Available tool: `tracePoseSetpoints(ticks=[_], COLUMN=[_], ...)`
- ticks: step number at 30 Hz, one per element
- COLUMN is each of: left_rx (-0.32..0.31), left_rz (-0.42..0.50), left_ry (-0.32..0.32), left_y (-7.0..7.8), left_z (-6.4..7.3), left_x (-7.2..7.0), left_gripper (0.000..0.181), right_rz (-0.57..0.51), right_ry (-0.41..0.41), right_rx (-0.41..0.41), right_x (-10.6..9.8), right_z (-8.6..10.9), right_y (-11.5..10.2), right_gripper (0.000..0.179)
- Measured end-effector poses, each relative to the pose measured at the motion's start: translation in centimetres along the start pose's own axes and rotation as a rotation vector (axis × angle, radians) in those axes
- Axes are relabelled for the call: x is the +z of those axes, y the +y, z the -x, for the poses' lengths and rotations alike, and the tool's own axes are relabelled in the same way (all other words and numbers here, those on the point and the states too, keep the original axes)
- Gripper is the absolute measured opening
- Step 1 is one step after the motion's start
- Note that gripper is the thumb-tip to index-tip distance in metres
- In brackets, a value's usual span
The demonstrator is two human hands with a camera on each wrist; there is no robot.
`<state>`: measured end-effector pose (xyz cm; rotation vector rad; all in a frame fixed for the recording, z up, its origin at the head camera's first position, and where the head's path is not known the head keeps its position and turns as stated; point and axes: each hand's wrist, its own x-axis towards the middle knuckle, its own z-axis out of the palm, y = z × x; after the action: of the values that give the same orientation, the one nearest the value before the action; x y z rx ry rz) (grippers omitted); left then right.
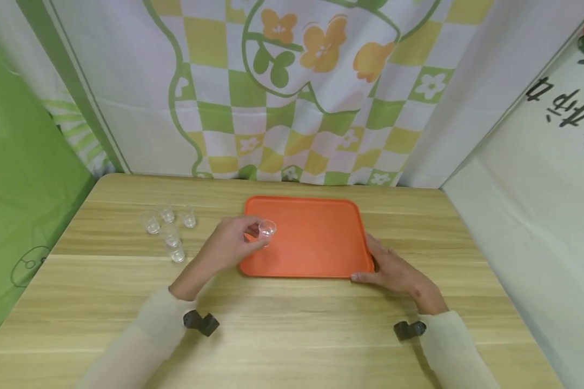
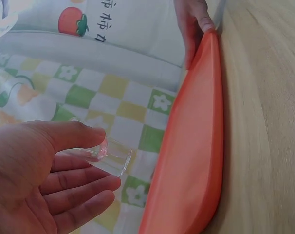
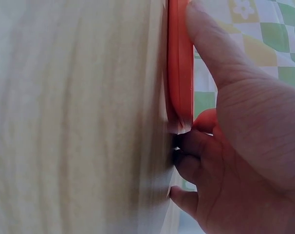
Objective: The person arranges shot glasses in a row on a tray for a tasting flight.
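My left hand (image 1: 229, 243) pinches a small clear shot glass (image 1: 267, 229) between thumb and fingers. It holds the glass over the left part of an orange-red rectangular tray (image 1: 316, 235). In the left wrist view, the see-through glass (image 2: 113, 155) is apart from the tray (image 2: 193, 126), with the lower fingers spread beside it. My right hand (image 1: 394, 269) grips the tray's front right corner. The right wrist view has the thumb along the tray's edge (image 3: 180, 63) and the other fingers bent at its corner, their tips partly hidden.
Several more clear shot glasses (image 1: 177, 253) stand grouped on the wooden table (image 1: 292, 324), left of the tray. A checked, flowered curtain (image 1: 297, 119) hangs behind the table. White cloth (image 1: 525, 216) borders the right side, green cloth (image 1: 24, 178) the left.
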<state>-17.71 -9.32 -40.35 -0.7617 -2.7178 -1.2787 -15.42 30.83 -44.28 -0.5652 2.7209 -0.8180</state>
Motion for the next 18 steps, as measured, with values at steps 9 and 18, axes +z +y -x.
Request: tracePoseSetpoints(ticks=[9, 18], left_rx=[0.048, 0.05], left_rz=[-0.024, -0.007], left_ry=[-0.086, -0.099], left_y=[0.2, 0.7], left_z=[-1.8, -3.6], left_x=[3.0, 5.1], left_gripper=[0.022, 0.019], right_rz=[0.003, 0.004], right_ry=[-0.012, -0.017], right_rx=[0.014, 0.02], right_x=[0.0, -0.2], right_z=[0.0, 0.1], right_y=[-0.2, -0.4], right_gripper=[0.115, 0.115])
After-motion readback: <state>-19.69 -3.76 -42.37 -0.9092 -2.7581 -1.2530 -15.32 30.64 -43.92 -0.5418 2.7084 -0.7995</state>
